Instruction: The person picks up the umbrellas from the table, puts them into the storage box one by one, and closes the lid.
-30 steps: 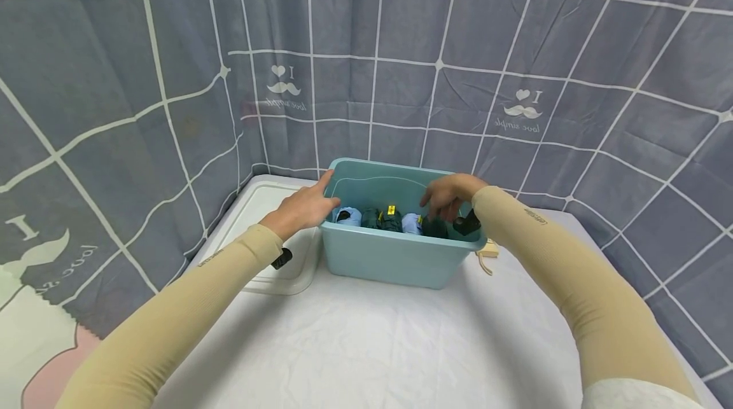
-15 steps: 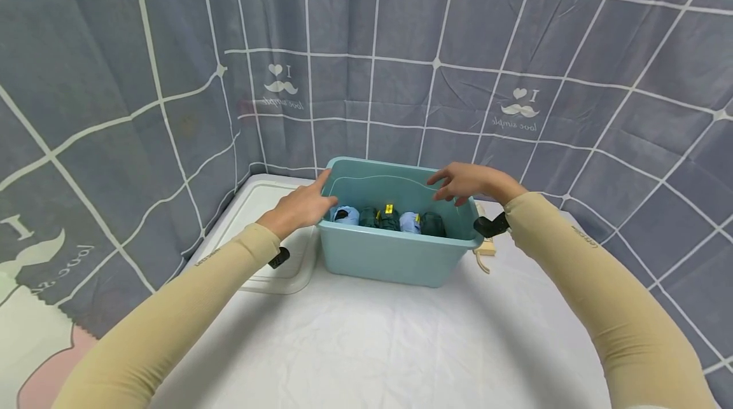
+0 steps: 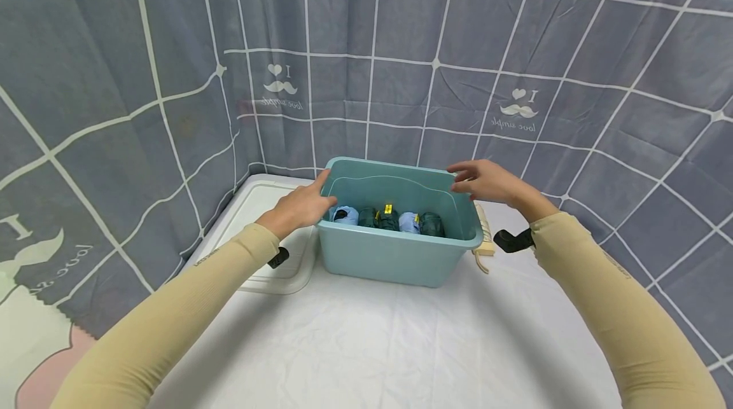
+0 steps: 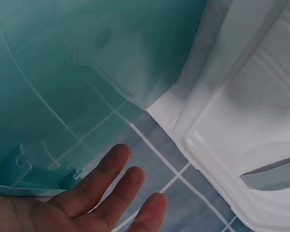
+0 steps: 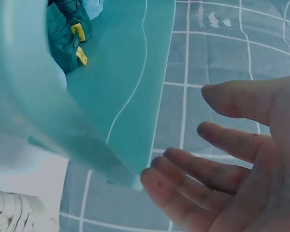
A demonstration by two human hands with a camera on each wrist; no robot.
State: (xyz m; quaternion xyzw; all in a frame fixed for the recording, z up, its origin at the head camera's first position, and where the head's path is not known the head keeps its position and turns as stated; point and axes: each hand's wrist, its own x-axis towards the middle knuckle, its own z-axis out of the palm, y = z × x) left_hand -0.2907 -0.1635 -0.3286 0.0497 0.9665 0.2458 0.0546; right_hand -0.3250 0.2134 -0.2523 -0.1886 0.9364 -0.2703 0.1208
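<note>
The teal bin (image 3: 395, 256) sits on the white sheet (image 3: 372, 345) near the back curtain (image 3: 401, 46), with rolled socks (image 3: 386, 218) — dark green and light blue — lined along its front wall. The left hand (image 3: 300, 205) rests against the bin's left rim, fingers straight and slightly apart. The right hand (image 3: 487, 181) hovers at the back right corner, fingers spread and holding nothing — whether it touches the rim is unclear. A clear lid (image 3: 263, 231) lies flat just left of the bin.
</note>
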